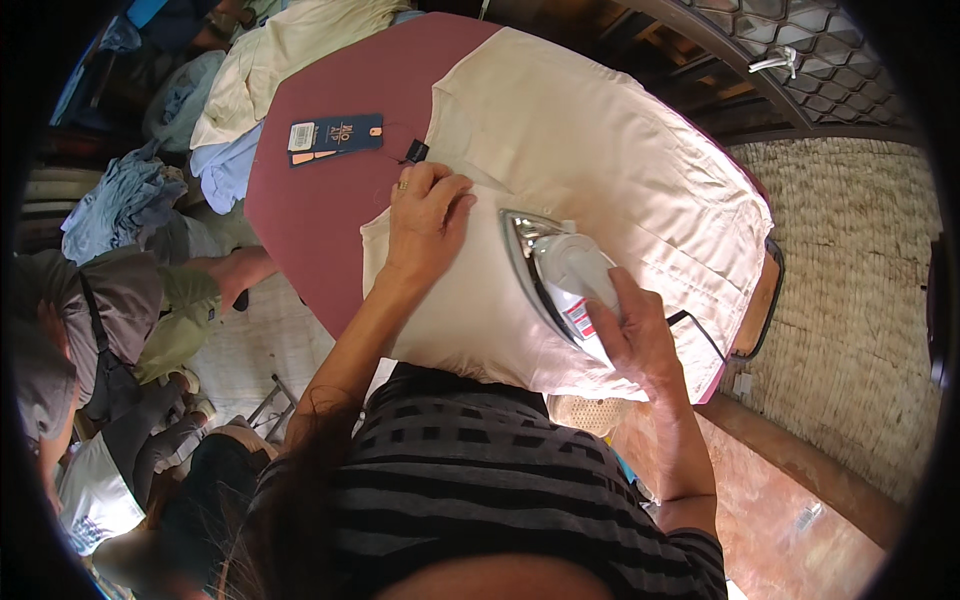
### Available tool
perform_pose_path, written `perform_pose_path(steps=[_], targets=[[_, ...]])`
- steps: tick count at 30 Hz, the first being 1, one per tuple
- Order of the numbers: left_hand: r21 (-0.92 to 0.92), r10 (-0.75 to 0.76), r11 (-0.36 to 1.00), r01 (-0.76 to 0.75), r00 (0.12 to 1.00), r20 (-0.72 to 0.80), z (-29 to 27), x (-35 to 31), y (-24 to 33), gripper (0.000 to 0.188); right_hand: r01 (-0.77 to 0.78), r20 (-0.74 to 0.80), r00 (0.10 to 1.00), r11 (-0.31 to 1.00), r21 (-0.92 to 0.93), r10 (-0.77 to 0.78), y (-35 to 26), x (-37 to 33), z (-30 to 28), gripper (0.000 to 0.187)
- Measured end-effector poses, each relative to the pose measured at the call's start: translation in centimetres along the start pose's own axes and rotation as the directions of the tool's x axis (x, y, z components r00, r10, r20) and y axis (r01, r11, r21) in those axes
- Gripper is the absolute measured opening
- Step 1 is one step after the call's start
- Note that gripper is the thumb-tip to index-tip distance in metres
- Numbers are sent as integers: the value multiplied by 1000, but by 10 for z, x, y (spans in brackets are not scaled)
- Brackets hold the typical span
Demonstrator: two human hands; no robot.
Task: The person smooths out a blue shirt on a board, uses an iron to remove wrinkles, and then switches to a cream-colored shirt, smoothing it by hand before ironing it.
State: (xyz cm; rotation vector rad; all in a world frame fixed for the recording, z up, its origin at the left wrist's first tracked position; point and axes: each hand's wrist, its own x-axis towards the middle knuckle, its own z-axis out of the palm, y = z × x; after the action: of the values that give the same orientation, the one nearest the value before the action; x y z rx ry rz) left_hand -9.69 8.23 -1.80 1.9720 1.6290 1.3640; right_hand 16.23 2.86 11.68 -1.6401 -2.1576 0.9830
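A cream garment [600, 140] lies spread over a dark red ironing board [310, 220], some creases showing toward its right side. My right hand [645, 340] is wrapped round the handle of a white and silver iron [575, 265], which rests on the cloth with its tip pointing up and left. At the neckline, my left hand [428, 215] is closed with bent fingers on the fabric, beside a small black neck label [417, 151]. A dark blue hang tag [350, 135] with a white sticker lies on the bare board, tied by a thin string.
More pale cloth [285, 60] is heaped past the board's far left end. Blue-grey clothes [125, 205] are piled at the left. Other people [120, 330] sit close by on the left. A metal lattice [790, 50] stands at the far right, above woven matting [830, 240].
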Motion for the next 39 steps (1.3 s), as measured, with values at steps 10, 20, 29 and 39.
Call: perform_pose_path(steps=[10,20,29,39], targets=[[280,-143,951,131,990,22,8,42,12,31,-29,44,999,1000,9,28,39,5,-77,20],[192,-235,944,267,956,-176,28,36,22,17,378,260,910,905,-196,-324,76,93,-121,24],[159,-206,957,242,955,-212,32,32,13,18,696,354,698,706,-133,-622,52,160,-101,23],[129,-195,966,222,961,-194,36,31,5,17,727,358,651,686,-40,-669,58,177,-96,28]])
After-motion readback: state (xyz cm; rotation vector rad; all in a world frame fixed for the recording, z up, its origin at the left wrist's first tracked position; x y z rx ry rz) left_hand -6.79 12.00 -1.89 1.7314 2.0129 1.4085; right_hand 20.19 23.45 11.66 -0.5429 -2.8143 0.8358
